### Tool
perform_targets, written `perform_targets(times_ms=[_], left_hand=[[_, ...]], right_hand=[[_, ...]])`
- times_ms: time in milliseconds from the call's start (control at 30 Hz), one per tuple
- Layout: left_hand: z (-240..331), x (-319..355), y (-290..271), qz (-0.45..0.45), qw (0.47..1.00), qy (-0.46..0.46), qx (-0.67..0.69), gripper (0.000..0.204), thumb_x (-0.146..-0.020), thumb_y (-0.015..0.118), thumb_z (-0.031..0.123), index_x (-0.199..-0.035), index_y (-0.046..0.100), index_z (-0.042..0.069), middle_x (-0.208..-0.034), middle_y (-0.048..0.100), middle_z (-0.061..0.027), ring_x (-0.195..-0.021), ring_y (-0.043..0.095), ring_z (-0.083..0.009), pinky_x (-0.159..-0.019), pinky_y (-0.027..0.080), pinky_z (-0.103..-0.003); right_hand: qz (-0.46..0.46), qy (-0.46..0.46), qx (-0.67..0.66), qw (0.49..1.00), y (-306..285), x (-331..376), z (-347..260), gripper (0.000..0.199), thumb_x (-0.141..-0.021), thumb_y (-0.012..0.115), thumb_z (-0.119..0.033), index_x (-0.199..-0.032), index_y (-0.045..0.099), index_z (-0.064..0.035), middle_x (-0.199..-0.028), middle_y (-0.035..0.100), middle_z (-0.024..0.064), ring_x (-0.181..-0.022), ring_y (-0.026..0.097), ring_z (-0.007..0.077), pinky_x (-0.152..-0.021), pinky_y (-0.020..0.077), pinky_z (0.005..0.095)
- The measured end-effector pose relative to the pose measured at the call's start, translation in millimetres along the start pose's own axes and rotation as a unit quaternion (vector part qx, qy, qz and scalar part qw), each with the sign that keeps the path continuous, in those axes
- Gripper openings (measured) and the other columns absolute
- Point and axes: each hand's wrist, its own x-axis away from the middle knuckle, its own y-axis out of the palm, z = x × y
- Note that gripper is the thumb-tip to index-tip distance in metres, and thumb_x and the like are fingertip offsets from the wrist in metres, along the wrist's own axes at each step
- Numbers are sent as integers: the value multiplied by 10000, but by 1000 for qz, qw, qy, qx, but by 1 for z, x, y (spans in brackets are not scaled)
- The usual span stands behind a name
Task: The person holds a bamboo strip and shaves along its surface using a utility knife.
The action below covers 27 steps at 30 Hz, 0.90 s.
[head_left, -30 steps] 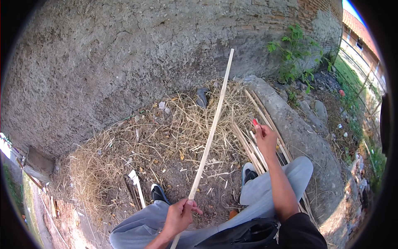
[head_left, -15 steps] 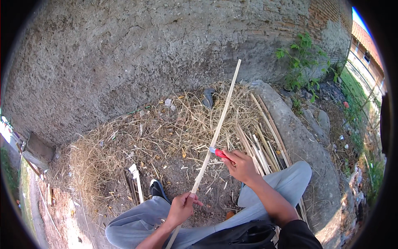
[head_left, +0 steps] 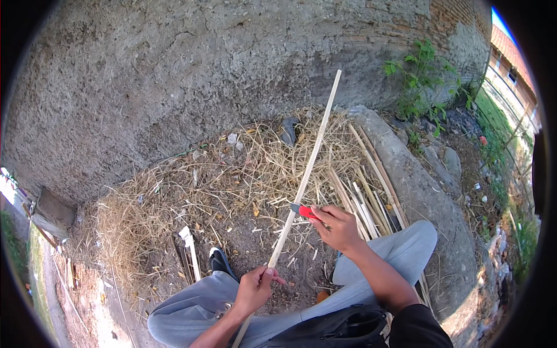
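Observation:
A long, thin pale wooden strip [head_left: 316,148] slants up and away from my lap toward the wall. My left hand [head_left: 253,290] is closed around its lower part, above my crossed legs. In my right hand [head_left: 338,227] is a red utility knife [head_left: 307,212], its short grey blade lying across the strip around the middle. The blade touches or overlaps the strip; the exact contact is too small to tell. The strip's near end passes under my left forearm, down by my thigh.
Several wooden strips [head_left: 371,211] lie by my right knee, beside a concrete ledge [head_left: 400,168]. Dry straw [head_left: 139,226] and shavings cover the ground. A rough wall [head_left: 191,75] rises ahead. A dark shoe [head_left: 220,262] shows by my left leg, and a leafy plant [head_left: 423,72] grows at far right.
The strip's far end has risen slightly in the picture, and the strip has shifted a little away from me. Both hands keep their hold, nearly in place; the knife blade looks darker now.

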Motion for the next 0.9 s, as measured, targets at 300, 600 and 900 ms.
perform_targets(times_ms=[300, 600, 900], left_hand=[[10, 2, 2, 2, 999, -31, 22, 308, -1104, 440, 207, -1023, 616, -32, -911, 758, -125, -460, 450, -27, -437, 386, -220], [9, 3, 1, 2, 999, -36, 20, 309, -1099, 458, 233, -1043, 626, -21, -895, 766, -81, -501, 493, -38, -481, 426, -238], [9, 2, 2, 2, 999, -50, 17, 310, -1097, 463, 234, -1036, 628, -21, -897, 766, -78, -503, 503, -39, -481, 439, -243]], right_hand=[[9, -2, 7, 1000, -2, -1, 0, 305, -806, 838, -125, -1100, 774, -73, -844, 687, 60, -654, 674, 226, -562, 535, 334], [40, -51, 26, 998, 0, -1, 3, 293, -805, 823, -152, -1090, 773, -103, -827, 644, 14, -632, 624, 183, -542, 517, 314], [40, -60, 38, 997, -4, -2, 2, 295, -794, 833, -161, -1078, 775, -102, -824, 637, 15, -642, 626, 173, -544, 520, 306]])
